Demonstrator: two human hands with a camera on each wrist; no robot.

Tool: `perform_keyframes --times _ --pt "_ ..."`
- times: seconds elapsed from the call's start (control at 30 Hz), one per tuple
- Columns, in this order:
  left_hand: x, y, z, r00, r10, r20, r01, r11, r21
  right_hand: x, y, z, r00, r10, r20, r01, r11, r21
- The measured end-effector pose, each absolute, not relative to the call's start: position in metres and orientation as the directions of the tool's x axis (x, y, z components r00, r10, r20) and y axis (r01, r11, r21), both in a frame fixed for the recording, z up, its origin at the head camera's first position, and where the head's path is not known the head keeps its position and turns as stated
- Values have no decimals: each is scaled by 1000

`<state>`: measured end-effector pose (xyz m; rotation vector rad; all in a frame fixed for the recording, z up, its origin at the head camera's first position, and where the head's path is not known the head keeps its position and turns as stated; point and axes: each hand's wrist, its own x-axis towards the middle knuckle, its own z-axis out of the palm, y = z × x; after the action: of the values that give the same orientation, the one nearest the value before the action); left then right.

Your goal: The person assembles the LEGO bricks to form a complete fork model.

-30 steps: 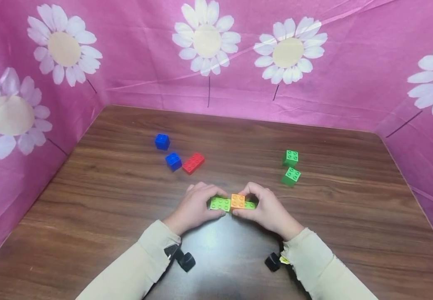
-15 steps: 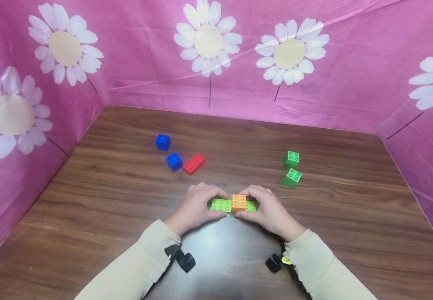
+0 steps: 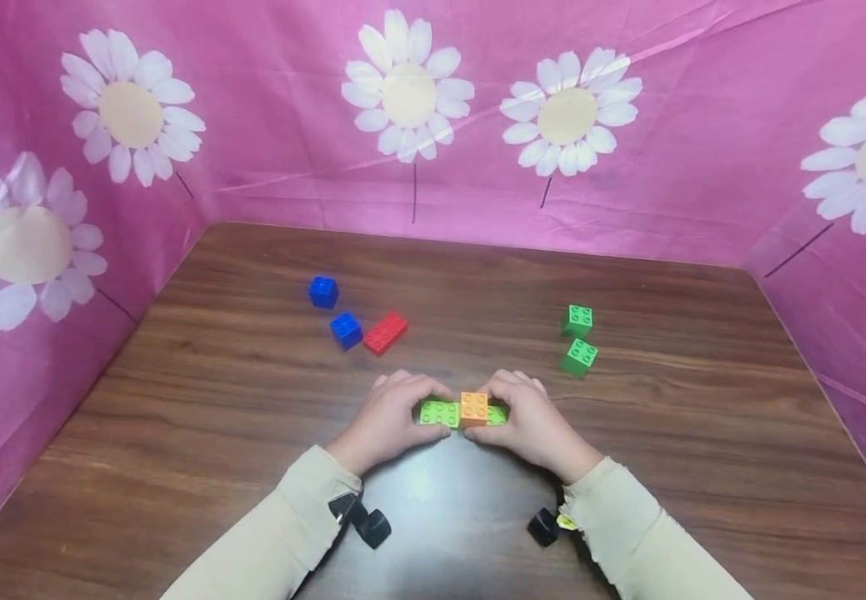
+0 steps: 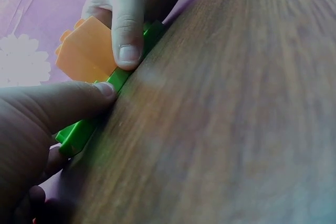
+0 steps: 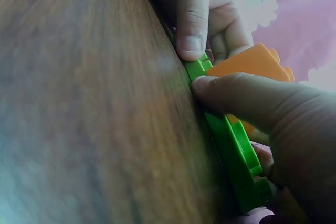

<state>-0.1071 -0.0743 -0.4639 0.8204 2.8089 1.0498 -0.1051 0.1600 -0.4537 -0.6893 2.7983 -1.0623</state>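
A long, thin lime-green toy building brick (image 3: pixel 438 413) lies on the table in front of the person, studs up. On it, right of its middle, sits a square orange toy brick (image 3: pixel 473 409). My left hand (image 3: pixel 391 417) pinches the green brick's left part between thumb and fingers. With thumb in front and fingers behind, my right hand (image 3: pixel 533 425) grips the green brick beside the orange one. In the left wrist view, both thumbs press the near side of the green brick (image 4: pixel 79 136), low by the tabletop. The right wrist view shows the orange brick (image 5: pixel 252 62) behind my right thumb.
Two blue bricks (image 3: pixel 323 292) and a flat red brick (image 3: pixel 385 333) lie beyond my left hand. Two green square bricks (image 3: pixel 578 357) stand farther back on the right. A pink flowered cloth (image 3: pixel 275 125) walls off the wooden table (image 3: pixel 665 333) at the back and sides.
The head view has shifted slightly. Both hands keep their hold on the green brick, and the orange brick stays in place on it.
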Motion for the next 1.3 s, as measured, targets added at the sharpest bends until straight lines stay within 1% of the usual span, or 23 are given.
perform_keyframes --times 0.17,0.3,0.5,0.73,1.0,1.17,1.3 --pt "-105 -74 -463 -856 490 167 481 632 608 -102 163 -460 -893 -433 124 -405 653 -640" --pt "-105 -75 -460 -850 498 170 485 617 619 -100 165 -461 -896 -422 142 -408 650 -641" --pt "-107 -80 -461 -852 498 160 472 599 647 -99 164 -462 -899 -418 132 -397 648 -650" --pt "-110 -86 -462 -839 520 158 494 609 620 -100 162 -459 -899 -420 127 -395 649 -650" --pt "-112 -87 -465 -849 509 141 478 628 613 -103 163 -461 -897 -426 116 -392 650 -651" --pt "-113 -85 -465 -852 508 127 470 634 615 -103 170 -465 -903 -396 165 -385 580 -717" --pt "-113 -83 -464 -854 506 122 464 632 621 -102 176 -466 -901 -346 263 -404 443 -800"
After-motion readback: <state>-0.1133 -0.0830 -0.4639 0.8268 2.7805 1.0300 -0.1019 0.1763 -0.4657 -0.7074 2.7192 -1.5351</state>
